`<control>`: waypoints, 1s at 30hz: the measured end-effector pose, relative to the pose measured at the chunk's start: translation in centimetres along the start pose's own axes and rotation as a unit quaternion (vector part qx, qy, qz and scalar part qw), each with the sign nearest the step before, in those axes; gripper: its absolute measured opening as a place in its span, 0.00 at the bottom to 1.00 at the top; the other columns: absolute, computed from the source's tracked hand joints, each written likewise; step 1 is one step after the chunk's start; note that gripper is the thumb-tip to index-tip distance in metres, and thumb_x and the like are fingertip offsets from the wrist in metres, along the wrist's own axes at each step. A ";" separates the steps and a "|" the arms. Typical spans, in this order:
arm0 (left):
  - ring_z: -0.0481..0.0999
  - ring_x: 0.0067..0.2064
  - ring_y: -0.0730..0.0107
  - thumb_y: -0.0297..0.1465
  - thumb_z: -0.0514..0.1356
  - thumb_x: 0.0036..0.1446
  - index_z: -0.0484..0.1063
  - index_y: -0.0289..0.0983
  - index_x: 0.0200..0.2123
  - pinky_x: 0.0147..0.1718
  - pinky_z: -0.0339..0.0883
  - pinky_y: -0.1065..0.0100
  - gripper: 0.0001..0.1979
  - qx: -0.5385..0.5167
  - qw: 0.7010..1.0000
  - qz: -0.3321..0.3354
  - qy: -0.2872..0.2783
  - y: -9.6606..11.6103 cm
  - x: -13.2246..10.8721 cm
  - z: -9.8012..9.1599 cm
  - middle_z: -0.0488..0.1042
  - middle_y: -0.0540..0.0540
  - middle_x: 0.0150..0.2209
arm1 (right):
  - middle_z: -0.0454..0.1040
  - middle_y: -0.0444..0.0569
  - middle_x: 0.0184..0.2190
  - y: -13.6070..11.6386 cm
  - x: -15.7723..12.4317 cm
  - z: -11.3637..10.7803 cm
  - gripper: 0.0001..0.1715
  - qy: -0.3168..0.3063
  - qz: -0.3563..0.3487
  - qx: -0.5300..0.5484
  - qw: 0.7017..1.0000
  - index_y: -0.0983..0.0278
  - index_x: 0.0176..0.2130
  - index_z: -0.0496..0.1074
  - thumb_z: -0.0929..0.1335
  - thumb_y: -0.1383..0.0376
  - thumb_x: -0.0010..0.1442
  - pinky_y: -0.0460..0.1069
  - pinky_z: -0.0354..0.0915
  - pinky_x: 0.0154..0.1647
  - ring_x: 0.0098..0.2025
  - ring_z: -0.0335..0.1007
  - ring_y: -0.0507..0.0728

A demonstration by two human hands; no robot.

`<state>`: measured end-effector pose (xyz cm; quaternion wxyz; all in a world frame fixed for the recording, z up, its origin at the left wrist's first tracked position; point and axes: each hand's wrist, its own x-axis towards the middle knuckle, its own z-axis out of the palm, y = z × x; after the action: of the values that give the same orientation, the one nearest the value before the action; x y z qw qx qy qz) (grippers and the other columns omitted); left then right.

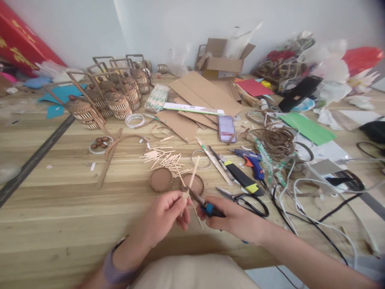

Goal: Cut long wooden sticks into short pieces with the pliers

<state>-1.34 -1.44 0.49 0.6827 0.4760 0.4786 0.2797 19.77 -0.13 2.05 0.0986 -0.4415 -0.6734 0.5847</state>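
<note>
My left hand (164,218) is closed in a pinch on a thin bamboo stick (192,174) that rises up and to the right. My right hand (233,218) is wrapped round blue-handled cutting pliers (207,206), whose jaws meet the stick near my left fingertips. Just beyond my hands lie two round brown cardboard discs (161,179) and a heap of several short cut sticks (165,158).
Black scissors (249,200), a yellow-black utility knife (240,176) and a blue glue gun (252,160) lie right of my hands. Several small woven lanterns (117,102) stand at the back left. Cardboard sheets (198,94), a box, coloured paper and tangled cables (300,200) fill the right side.
</note>
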 end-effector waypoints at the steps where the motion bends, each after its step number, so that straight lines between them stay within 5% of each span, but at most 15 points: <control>1: 0.74 0.26 0.71 0.46 0.54 0.60 0.69 0.36 0.34 0.28 0.66 0.70 0.18 0.009 1.000 0.006 0.026 0.2 -0.1 -0.4 0.73 0.50 0.25 | 0.70 0.46 0.33 0.0 -0.1 0.0 0.06 0.025 -0.002 -0.013 1.000 0.63 0.36 0.69 0.64 0.67 0.56 0.49 0.64 0.38 0.36 0.66 0.55; 6: 0.77 0.30 0.66 0.41 0.52 0.63 0.68 0.37 0.32 0.31 0.66 0.69 0.14 0.120 0.991 0.007 0.060 0.4 -0.1 -1.1 0.77 0.47 0.27 | 0.73 0.52 0.39 -0.3 -0.4 0.1 0.05 0.233 -0.128 -0.184 0.946 0.61 0.42 0.65 0.62 0.66 0.64 0.53 0.66 0.43 0.42 0.70 0.59; 10: 0.78 0.31 0.63 0.39 0.49 0.64 0.66 0.39 0.29 0.34 0.67 0.67 0.15 0.201 0.978 0.021 0.045 0.2 0.1 0.0 0.77 0.46 0.28 | 0.63 0.61 0.61 -0.7 0.7 0.5 0.13 0.254 -0.249 -0.297 0.886 0.62 0.49 0.64 0.63 0.70 0.63 0.57 0.62 0.55 0.61 0.60 0.63; 12: 0.78 0.32 0.62 0.37 0.49 0.64 0.67 0.39 0.29 0.34 0.66 0.66 0.14 0.248 0.966 0.047 0.061 0.1 0.1 0.4 0.78 0.45 0.29 | 0.64 0.61 0.61 -0.7 1.5 0.7 0.15 0.244 -0.235 -0.346 0.875 0.62 0.51 0.64 0.63 0.70 0.63 0.57 0.63 0.52 0.59 0.63 0.64; 18: 0.76 0.30 0.60 0.26 0.49 0.60 0.67 0.39 0.29 0.32 0.62 0.66 0.10 0.360 0.925 0.081 0.088 0.2 0.4 0.8 0.77 0.43 0.28 | 0.75 0.55 0.39 -0.1 2.8 1.5 0.09 0.263 -0.133 -0.445 0.845 0.64 0.44 0.68 0.66 0.66 0.62 0.54 0.63 0.37 0.38 0.70 0.63; 25: 0.75 0.29 0.56 0.28 0.49 0.62 0.69 0.40 0.31 0.29 0.55 0.64 0.11 0.415 0.901 0.074 0.106 -0.5 0.8 1.3 0.75 0.42 0.27 | 0.73 0.53 0.35 0.7 2.8 2.4 0.04 0.292 -0.074 -0.460 0.835 0.64 0.40 0.66 0.66 0.67 0.62 0.51 0.59 0.32 0.35 0.69 0.62; 30: 0.73 0.27 0.59 0.27 0.52 0.60 0.68 0.41 0.28 0.29 0.54 0.65 0.10 0.387 0.910 0.069 0.130 -0.7 1.0 1.6 0.73 0.44 0.25 | 0.73 0.52 0.33 0.8 3.6 3.6 0.05 0.320 -0.049 -0.474 0.819 0.62 0.37 0.65 0.66 0.70 0.60 0.51 0.57 0.31 0.33 0.68 0.62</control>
<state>0.44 -1.44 -0.39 0.3553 0.6945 0.5997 0.1783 15.68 -0.16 -1.08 0.1157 -0.5621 -0.8188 0.0130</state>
